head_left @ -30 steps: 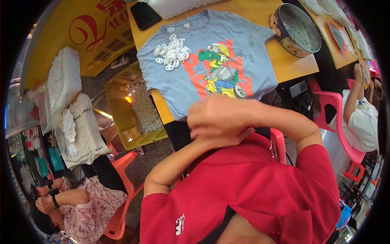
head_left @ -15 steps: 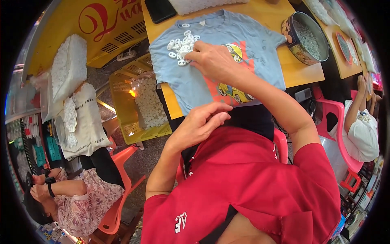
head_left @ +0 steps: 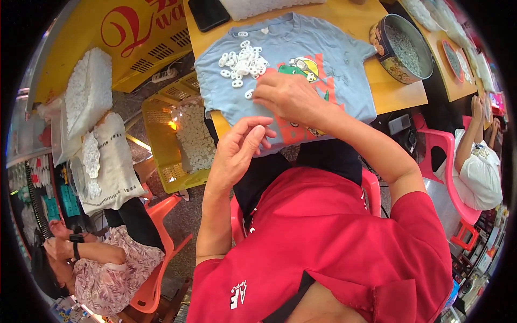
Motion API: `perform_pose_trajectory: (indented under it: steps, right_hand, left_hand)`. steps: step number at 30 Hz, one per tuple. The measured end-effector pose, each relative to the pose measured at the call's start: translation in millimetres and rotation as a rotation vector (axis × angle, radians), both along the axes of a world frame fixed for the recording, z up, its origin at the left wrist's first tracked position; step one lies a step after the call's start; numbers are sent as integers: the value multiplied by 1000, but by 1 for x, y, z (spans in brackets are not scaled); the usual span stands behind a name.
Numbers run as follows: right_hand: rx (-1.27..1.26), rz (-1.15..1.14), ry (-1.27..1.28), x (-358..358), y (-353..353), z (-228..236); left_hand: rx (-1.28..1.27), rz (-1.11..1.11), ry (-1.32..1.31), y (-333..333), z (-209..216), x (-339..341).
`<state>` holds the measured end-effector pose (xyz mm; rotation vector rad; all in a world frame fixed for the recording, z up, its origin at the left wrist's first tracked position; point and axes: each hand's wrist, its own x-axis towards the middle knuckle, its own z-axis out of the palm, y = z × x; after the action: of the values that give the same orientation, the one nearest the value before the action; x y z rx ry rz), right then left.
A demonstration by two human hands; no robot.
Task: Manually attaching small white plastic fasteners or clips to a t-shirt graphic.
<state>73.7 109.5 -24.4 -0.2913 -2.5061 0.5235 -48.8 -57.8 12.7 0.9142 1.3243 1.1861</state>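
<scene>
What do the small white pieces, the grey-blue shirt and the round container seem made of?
White pieces: probably moulded plastic, smooth and opaque, judging by their uniform two-holed shape.
Shirt: soft matte fabric, creased and printed; perhaps cotton, though the fibre can't be told.
Round container: likely metal, with thin walls, a greyish inside and a printed outside.

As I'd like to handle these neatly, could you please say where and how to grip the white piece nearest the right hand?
Probably its outer rim, from the right: the rounded white piece is just left of the right hand, and the pile lies beyond it.
</scene>
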Motion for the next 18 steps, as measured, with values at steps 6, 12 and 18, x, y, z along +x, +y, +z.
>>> perform_pose_trajectory:
  steps: [6,12,18]
  right_hand:
    - [-57,-134,17,26,14,9]
    - [-108,-204,-29,13,33,6]
    - [-93,-243,-64,-15,30,5]
  left_hand:
    - [-15,-63,-6,3,-3,5]
    - [-56,-73,-7,13,0,9]
    - [-20,-59,-2,16,-9,9]
